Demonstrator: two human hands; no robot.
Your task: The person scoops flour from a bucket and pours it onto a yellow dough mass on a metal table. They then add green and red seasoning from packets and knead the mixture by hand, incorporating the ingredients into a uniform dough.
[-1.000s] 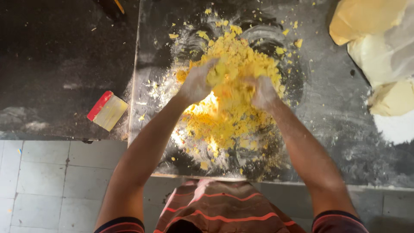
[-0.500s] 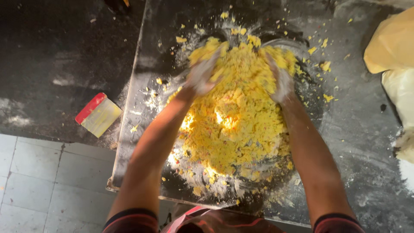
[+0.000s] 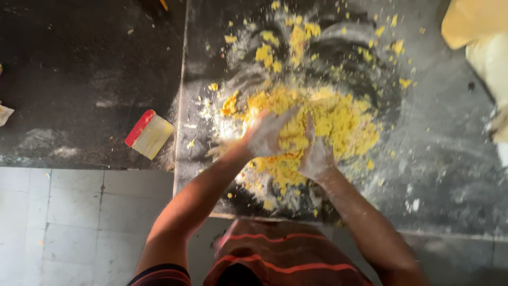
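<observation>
Yellow crumbly dough (image 3: 317, 127) is only partly gathered; left hand (image 3: 267, 135) and right hand (image 3: 316, 156), fingers spread, press it, crumbs scattered beyond.

Food-prep kitchen, likely bakery or sweet-making workroom. Evidence: dark stone worktop (image 3: 439, 159) dusted white with flour, filling centre and right of frame; heap of crumbly yellow dough (image 3: 317, 122) at centre; red-handled scraper (image 3: 149, 134) on darker counter (image 3: 79, 63) at left; pale tiled floor (image 3: 69, 222) at lower left.
</observation>
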